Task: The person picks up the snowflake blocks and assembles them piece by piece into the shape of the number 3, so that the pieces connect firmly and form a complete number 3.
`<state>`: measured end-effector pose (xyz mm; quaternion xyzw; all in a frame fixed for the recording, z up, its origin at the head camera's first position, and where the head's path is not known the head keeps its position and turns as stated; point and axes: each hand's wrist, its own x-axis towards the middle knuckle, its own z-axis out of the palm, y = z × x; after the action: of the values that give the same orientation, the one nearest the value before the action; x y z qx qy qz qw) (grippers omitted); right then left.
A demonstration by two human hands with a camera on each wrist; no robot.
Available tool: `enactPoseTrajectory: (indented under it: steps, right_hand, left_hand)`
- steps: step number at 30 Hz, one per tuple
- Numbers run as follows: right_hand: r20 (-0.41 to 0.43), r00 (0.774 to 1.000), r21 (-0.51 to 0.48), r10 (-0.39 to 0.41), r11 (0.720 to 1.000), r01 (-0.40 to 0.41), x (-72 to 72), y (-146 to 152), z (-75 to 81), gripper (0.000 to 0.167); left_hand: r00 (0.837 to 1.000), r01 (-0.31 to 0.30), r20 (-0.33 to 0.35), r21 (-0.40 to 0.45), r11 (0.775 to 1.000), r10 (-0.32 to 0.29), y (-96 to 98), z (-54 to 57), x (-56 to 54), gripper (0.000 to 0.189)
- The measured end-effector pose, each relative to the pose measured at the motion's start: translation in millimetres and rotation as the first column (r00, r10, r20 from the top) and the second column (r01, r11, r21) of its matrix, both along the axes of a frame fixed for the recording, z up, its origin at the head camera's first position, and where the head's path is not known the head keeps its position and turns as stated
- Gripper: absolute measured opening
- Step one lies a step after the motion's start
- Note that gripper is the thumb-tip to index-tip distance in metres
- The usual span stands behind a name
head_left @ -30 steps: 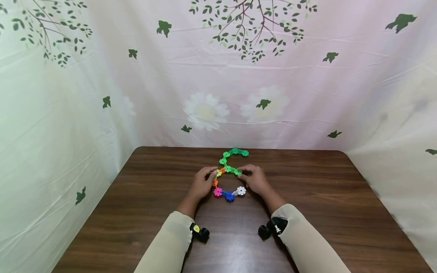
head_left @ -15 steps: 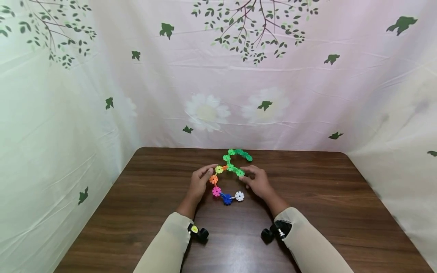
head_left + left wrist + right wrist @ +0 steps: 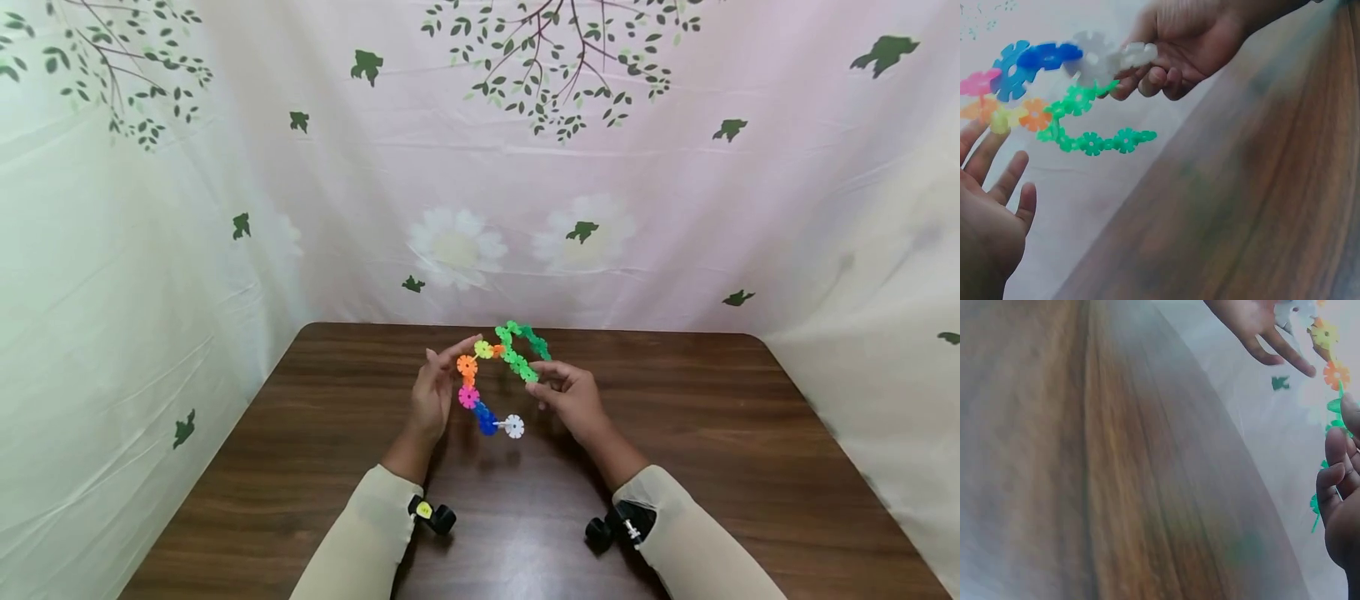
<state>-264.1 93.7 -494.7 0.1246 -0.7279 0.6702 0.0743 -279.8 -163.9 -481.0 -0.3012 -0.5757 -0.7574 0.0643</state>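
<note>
A chain of interlocking plastic flower discs is held above the table in an S-like curve. Its upper part is green; yellow, orange, pink and blue discs lead down to a white disc at the loose lower end. My right hand pinches the end of a green branch between thumb and fingers. On the other side, my left hand has its fingers extended, with fingertips near or against the yellow and orange discs. In the left wrist view, straight spread fingers show beside the yellow disc.
A brown wood-grain table spreads beneath both hands. Behind it hangs a pale curtain printed with leaves and flowers. Each wrist carries a small black camera, such as the left camera.
The flower-disc chain has risen from the table and tilted, its white end now hanging clear. My left fingers have straightened and spread; my right hand keeps its pinch, shifting slightly right.
</note>
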Motion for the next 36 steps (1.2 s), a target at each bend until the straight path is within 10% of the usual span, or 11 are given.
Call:
enactPoseTrajectory:
  steps: [8,16,27,36]
  right_hand:
    - [0.035,0.998,-0.061,0.060,0.996,-0.058,16.2,-4.1,16.8,0.041]
    - [0.101,0.985,0.103,0.140,0.983,-0.151,32.3,3.3,31.7,0.038]
    - [0.163,0.950,0.117,0.265,0.951,-0.285,55.5,6.2,41.1,0.022]
    - [0.190,0.943,0.079,0.273,0.953,-0.292,62.6,7.4,39.0,0.024]
  left_hand:
    - [0.995,0.099,-0.008,0.068,0.993,-0.099,1.5,16.2,2.9,0.087]
    - [0.988,0.146,-0.057,0.037,0.989,-0.144,6.3,21.8,8.1,0.088]
    - [0.991,0.077,-0.097,-0.120,0.990,-0.089,14.9,21.1,21.4,0.091]
    - [0.985,0.029,-0.154,-0.265,0.964,-0.072,22.9,15.3,21.1,0.056]
